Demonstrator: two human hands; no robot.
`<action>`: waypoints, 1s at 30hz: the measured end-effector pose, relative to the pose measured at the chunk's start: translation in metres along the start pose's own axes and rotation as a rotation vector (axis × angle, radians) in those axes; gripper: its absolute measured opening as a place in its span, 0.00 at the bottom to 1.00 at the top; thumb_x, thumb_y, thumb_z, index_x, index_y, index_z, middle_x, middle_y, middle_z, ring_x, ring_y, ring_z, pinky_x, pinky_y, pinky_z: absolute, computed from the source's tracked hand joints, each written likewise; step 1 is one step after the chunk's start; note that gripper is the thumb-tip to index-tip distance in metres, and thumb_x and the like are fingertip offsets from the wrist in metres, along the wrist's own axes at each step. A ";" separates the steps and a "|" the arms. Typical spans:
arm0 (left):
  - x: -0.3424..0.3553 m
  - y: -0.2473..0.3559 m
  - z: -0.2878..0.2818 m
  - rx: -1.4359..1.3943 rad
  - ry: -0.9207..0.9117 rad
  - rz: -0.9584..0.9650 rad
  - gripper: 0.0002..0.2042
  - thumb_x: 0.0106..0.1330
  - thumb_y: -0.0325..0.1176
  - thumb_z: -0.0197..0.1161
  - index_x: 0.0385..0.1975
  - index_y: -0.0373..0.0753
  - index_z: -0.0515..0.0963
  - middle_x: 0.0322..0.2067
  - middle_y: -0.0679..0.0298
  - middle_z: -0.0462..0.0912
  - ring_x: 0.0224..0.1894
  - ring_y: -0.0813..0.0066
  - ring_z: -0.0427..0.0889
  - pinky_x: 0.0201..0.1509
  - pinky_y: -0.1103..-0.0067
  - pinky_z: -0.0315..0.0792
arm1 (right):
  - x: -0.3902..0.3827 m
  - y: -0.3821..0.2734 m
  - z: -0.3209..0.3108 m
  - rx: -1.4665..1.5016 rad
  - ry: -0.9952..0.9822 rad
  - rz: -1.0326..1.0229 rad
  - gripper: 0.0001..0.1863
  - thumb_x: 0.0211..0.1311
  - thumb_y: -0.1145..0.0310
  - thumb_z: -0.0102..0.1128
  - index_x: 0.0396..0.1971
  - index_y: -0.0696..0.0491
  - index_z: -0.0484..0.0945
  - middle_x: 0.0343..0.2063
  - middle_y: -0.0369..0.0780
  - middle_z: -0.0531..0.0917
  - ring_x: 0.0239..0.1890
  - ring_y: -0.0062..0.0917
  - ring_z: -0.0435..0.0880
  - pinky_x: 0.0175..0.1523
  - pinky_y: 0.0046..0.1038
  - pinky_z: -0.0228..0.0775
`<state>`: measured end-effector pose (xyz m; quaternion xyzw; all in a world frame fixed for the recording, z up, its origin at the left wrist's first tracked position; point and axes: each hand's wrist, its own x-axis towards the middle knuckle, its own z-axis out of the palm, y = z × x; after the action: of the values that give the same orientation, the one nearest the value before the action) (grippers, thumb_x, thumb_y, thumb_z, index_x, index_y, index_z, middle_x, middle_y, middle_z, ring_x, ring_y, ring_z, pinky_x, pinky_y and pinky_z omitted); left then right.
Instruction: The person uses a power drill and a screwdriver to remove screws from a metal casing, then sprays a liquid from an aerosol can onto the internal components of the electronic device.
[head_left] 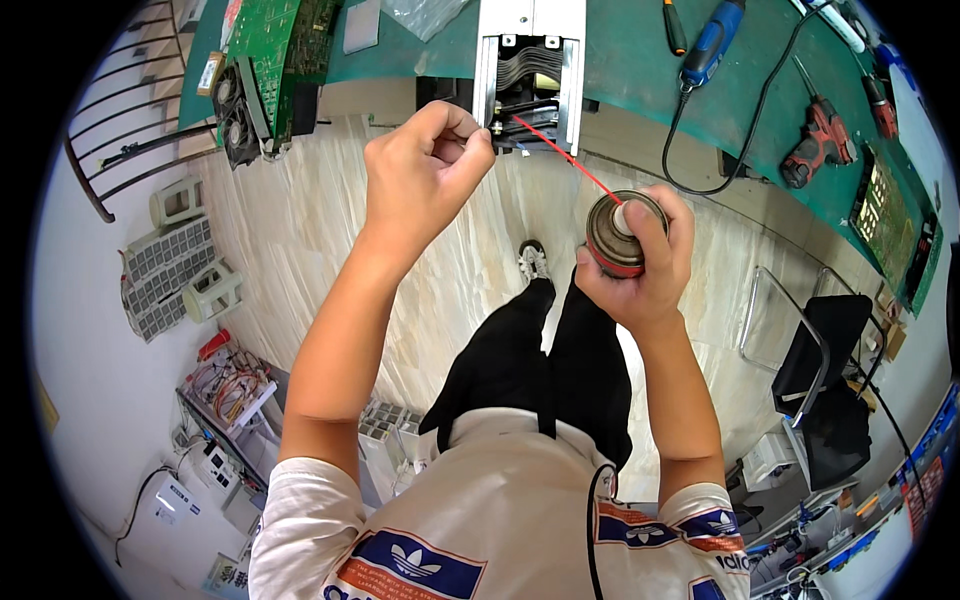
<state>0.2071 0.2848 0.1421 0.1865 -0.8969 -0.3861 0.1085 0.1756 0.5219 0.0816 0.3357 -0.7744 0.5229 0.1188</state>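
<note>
My right hand (655, 260) is wrapped round a spray can (605, 245) with a red lower body and a bronze-coloured top, its index finger resting on the white nozzle. From the nozzle a thin red straw (568, 158) runs up and left, its tip inside the open end of a silver metal housing (573, 90). Inside that housing are a dark ribbon cable (530, 68) and other dark wiring. Beside the housing's near left corner, my left hand (425, 165) is closed, thumb and fingertips together; whatever it may hold is hidden.
A green-topped workbench (630, 100) spans the far side. On it lie a blue corded tool (712, 45), a screwdriver (674, 28), a red power drill (820, 140) and green circuit boards (280, 50) with fans (236, 120). A black chair (820, 340) stands right.
</note>
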 end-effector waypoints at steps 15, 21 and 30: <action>-0.005 -0.010 0.009 -0.146 0.074 -0.060 0.05 0.58 0.29 0.68 0.27 0.34 0.82 0.20 0.66 0.85 0.23 0.85 0.82 0.32 0.85 0.75 | -0.006 0.001 0.018 -0.004 0.007 0.025 0.42 0.31 0.75 0.76 0.56 0.39 0.75 0.52 0.47 0.72 0.40 0.37 0.82 0.41 0.32 0.79; -0.004 -0.011 0.007 -0.105 0.044 -0.014 0.06 0.62 0.28 0.68 0.28 0.32 0.81 0.21 0.67 0.83 0.23 0.85 0.81 0.29 0.86 0.75 | -0.007 0.001 0.019 -0.025 0.037 0.006 0.42 0.32 0.75 0.76 0.57 0.41 0.75 0.52 0.49 0.72 0.39 0.38 0.82 0.40 0.32 0.78; -0.003 -0.011 0.008 -0.132 0.067 -0.031 0.05 0.58 0.29 0.68 0.26 0.34 0.82 0.20 0.65 0.84 0.23 0.84 0.82 0.31 0.85 0.75 | -0.002 -0.002 0.012 -0.022 0.003 0.011 0.43 0.32 0.75 0.75 0.58 0.41 0.74 0.52 0.49 0.73 0.39 0.37 0.82 0.38 0.33 0.79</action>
<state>0.2102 0.2842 0.1282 0.2056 -0.8625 -0.4394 0.1443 0.1810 0.5113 0.0769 0.3292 -0.7820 0.5154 0.1207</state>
